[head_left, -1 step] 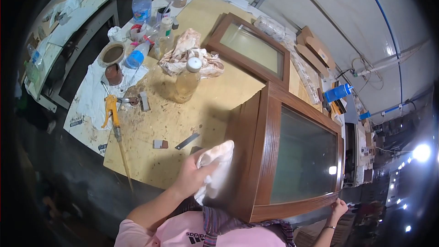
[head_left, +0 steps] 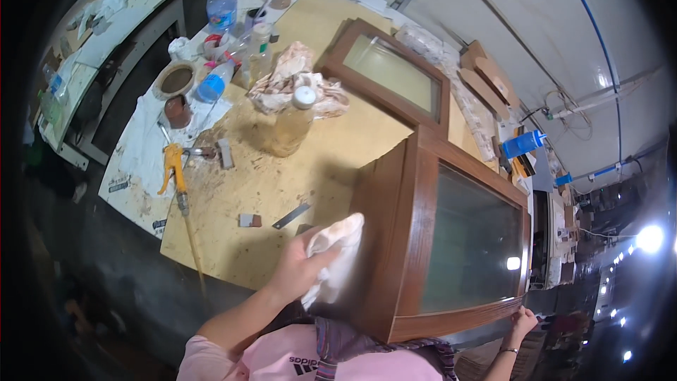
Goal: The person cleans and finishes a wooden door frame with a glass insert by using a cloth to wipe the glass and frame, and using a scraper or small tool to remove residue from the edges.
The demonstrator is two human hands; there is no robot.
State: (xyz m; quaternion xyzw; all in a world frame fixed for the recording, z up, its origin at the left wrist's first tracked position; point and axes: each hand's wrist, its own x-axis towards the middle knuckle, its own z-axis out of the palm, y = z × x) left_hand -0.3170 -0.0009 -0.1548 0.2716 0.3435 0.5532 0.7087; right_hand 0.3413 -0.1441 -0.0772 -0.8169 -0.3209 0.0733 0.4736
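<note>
A white cloth [head_left: 335, 261], stained brown at its top, is bunched in my left hand [head_left: 300, 268]. My left fingers close round it, just left of the side of a brown wooden cabinet with a glass front [head_left: 410, 240]. At the cabinet's lower right corner, my right hand [head_left: 522, 321] grips the wooden edge, its fingertips partly hidden. Left of the cabinet stands a clear bottle with a white cap and yellowish liquid [head_left: 288, 132], next to a crumpled, brown-stained cloth [head_left: 296, 85]. A flat metal blade [head_left: 290, 216] and a small grey-and-brown block [head_left: 249, 221] lie near my left hand.
A brown glazed frame [head_left: 345, 56] lies behind the cabinet on the yellowish board [head_left: 338, 141]. To the left are a yellow air gun with a hose [head_left: 173, 162], a bowl of brown liquid [head_left: 176, 80], a brown cup [head_left: 178, 111] and several bottles.
The view has shifted slightly, so the tabletop things sit a little farther right. Both hands keep their holds, on the cloth and the cabinet edge.
</note>
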